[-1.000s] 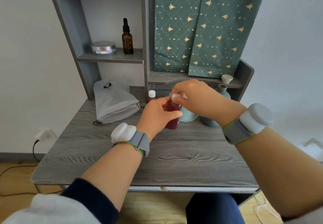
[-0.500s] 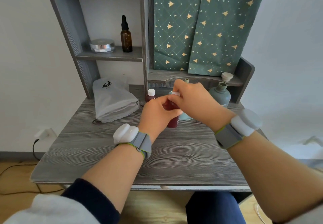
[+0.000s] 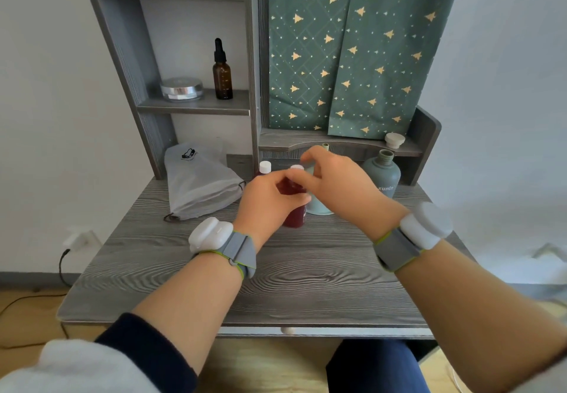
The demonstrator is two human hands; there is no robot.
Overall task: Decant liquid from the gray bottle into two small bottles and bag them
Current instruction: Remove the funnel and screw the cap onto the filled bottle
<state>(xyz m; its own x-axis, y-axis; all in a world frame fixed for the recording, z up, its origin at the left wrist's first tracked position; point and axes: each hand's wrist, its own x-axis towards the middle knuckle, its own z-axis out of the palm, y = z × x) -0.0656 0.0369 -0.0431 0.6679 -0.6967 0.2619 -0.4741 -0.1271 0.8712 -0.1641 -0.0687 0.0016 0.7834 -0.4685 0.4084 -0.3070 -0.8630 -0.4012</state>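
Observation:
My left hand [image 3: 270,201] grips a small bottle of red liquid [image 3: 295,216] that stands on the desk [image 3: 306,276]. My right hand [image 3: 329,178] is at the bottle's white cap [image 3: 297,167], thumb and fingertips pinching it, index finger lifted. A second small bottle with a white cap [image 3: 264,168] stands just behind my left hand. The gray bottle [image 3: 382,174] stands uncapped at the back right. Its cap [image 3: 395,140] lies on the low shelf above it. The grey drawstring bag [image 3: 199,184] lies at the back left.
A pale teal funnel [image 3: 319,207] sits upside down behind the held bottle, mostly hidden by my right hand. On the upper shelf stand an amber dropper bottle [image 3: 222,73] and a silver tin [image 3: 181,88]. Green patterned paper [image 3: 352,49] hangs at the back.
My right hand has kept turning on the cap, and its index finger has lifted off. My left hand and the bottle stay in place.

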